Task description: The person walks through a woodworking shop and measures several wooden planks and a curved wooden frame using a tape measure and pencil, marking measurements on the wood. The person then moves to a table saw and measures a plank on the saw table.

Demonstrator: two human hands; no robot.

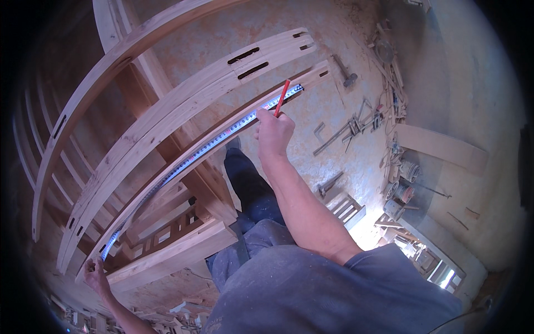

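Note:
A tape measure's pale blade [222, 135] is stretched along a long wooden rail [311, 74], which has a slot near its far right end. At the near left end of the blade, my left hand [95, 274] is closed, its fingers pinching the tape and the rail's end. My right hand [275, 132] is closed round a red pencil [282, 97] that points up and away. Its thumb and fingers touch the blade near the far end. Beside this rail lie paired wooden rails [183, 99] with cut mortises.
Another slotted rail [83, 92] lies farther left. Wooden frames and a beam [172, 253] support the rails. On the floor to the right are a hammer [349, 78], metal clamps [356, 125], a board [439, 147] and wood scraps. My leg [250, 186] stands close beside the beam.

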